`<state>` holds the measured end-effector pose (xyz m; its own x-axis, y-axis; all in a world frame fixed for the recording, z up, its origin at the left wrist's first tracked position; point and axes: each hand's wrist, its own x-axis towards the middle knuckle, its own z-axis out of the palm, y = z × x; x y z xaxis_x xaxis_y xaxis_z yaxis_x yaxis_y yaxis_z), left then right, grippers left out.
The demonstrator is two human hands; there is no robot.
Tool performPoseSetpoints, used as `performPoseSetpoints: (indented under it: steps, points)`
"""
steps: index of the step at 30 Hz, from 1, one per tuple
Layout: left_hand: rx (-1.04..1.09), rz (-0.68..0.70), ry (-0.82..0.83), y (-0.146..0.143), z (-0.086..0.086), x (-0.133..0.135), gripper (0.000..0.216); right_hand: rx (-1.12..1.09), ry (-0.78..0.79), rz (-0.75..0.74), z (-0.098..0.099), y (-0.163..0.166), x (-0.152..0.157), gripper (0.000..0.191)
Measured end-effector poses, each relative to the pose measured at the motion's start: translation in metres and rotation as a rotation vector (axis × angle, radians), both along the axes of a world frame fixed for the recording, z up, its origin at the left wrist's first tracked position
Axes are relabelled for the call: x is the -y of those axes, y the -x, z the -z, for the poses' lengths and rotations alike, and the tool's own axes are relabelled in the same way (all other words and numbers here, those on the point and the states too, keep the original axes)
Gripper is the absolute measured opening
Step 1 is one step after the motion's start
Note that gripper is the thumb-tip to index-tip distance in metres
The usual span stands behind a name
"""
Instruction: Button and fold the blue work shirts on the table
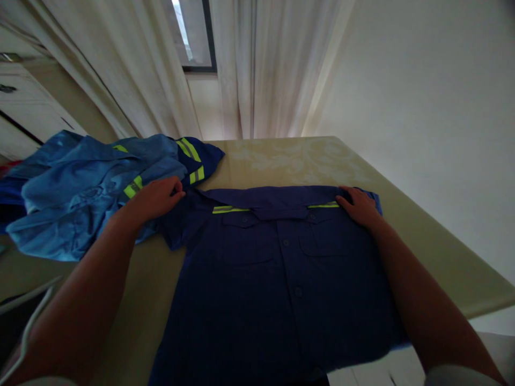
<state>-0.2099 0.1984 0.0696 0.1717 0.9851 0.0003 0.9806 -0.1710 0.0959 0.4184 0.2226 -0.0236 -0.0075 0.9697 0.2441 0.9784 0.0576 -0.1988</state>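
Observation:
A navy blue work shirt (249,279) with buttons, chest pockets and yellow-green reflective strips lies front side up, its upper part folded over along the far edge. At its left shoulder, by the short sleeve, my left hand (161,198) is closed, thumb and fingers pinched at the cloth. My right hand (359,205) rests on the opposite shoulder, thumb spread from the fingers. The shirt's bottom hangs toward me over the near table edge, partly out of view.
Crumpled blue garments (92,187) with reflective strips lie left of the shirt, behind my left forearm. A pale patterned cloth covers the table (281,158). Curtains (281,69) hang behind, a white wall (438,107) stands right, and a white cabinet (32,96) is far left.

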Motion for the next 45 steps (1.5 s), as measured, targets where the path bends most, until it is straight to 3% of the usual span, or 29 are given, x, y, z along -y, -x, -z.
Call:
performPoseSetpoints:
  steps: [5,10,13,18,21,24,26,29,32,38,42,45]
  points:
    - [-0.065,-0.152,0.145,0.016,-0.007,0.004,0.046,-0.006,0.011,-0.007,0.0,0.0,0.0,0.058]
    - [-0.073,-0.104,0.15,0.024,-0.012,0.006,0.034,-0.016,-0.005,-0.01,0.001,-0.001,0.0,0.057]
    - [-0.087,-0.084,0.066,0.018,-0.023,0.01,0.03,-0.015,0.003,-0.007,0.0,-0.001,0.0,0.058]
    - [0.205,0.067,-0.138,-0.035,-0.048,0.033,0.04,-0.011,-0.01,-0.014,-0.001,0.0,0.001,0.057]
    - [0.465,0.24,0.066,-0.077,-0.05,0.045,0.047,-0.022,-0.006,-0.017,-0.001,0.0,0.002,0.058]
    - [0.537,0.362,0.326,-0.096,-0.038,0.044,0.047,-0.033,-0.007,-0.02,-0.001,0.0,0.002,0.058]
    - [0.474,0.306,0.259,-0.093,-0.026,0.036,0.045,-0.036,-0.011,-0.019,-0.001,0.0,0.002,0.058]
    - [0.378,0.176,-0.003,-0.08,-0.006,0.02,0.043,-0.037,-0.005,-0.017,0.0,0.0,0.001,0.06]
    - [0.463,0.131,-0.132,-0.078,0.016,0.011,0.047,-0.037,-0.002,-0.016,0.001,-0.001,0.001,0.061]
    - [0.568,0.168,-0.104,-0.091,0.057,0.003,0.061,-0.033,-0.013,-0.023,0.001,-0.001,0.001,0.06]
    - [0.701,0.137,-0.045,-0.093,0.065,-0.011,0.064,-0.029,-0.041,-0.029,0.0,0.002,0.003,0.055]
    - [0.743,0.201,-0.027,-0.095,0.064,-0.025,0.065,-0.013,-0.039,-0.005,-0.002,0.005,0.005,0.056]
